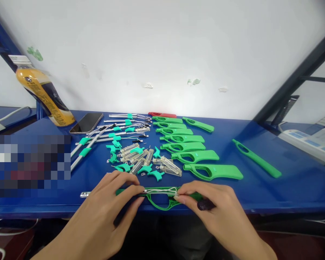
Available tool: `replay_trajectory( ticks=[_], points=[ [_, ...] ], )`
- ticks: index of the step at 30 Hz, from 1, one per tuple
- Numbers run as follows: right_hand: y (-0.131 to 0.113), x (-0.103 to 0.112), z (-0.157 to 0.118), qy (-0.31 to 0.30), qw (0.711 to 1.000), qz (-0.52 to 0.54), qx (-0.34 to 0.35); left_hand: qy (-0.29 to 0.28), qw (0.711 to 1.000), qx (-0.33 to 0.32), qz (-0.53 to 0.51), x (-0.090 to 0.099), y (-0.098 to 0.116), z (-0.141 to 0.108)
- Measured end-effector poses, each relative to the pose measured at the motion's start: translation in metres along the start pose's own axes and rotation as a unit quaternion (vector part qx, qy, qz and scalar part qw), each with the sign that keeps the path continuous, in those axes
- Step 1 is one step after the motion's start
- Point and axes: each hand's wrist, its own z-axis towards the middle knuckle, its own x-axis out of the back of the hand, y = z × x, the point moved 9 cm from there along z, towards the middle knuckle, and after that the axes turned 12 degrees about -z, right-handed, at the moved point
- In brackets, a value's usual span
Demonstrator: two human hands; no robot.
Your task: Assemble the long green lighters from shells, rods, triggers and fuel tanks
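Note:
A green stick-lighter shell half lies open side up along the table's front edge. My left hand is closed over its left part, pinching it; a silver metal tube sticks out to the left. Thin white wires run along the shell between my hands. My right hand pinches the wire ends at the shell, thumb and forefinger together. Tucked in that hand is a dark, rounded handle-like piece, mostly hidden. The shell's right end is behind my right fingers.
Beyond my hands lie clear plastic tanks, teal triggers and metal tubes with wires. Several green shells form a column; another lies right. A phone, a drink bottle and a white power strip flank them.

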Motion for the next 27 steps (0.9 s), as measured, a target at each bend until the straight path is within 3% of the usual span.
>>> replay_trajectory(
  ticks=[4, 11, 22, 27],
  points=[
    [-0.002, -0.001, 0.000, 0.000, 1.000, -0.008, 0.010, 0.001, 1.000, -0.015, 0.001, -0.009, 0.009, 0.014],
    [-0.007, 0.003, -0.002, 0.031, 0.999, -0.015, 0.040, -0.065, 0.996, -0.023, -0.058, -0.039, 0.018, 0.040],
    [-0.012, 0.004, 0.000, 0.034, 0.999, 0.008, 0.042, -0.043, 0.998, -0.035, 0.029, -0.041, 0.025, 0.041],
    [-0.009, 0.002, -0.001, 0.021, 0.999, 0.009, 0.031, -0.044, 0.998, -0.001, -0.038, -0.040, 0.017, 0.044]
  ],
)
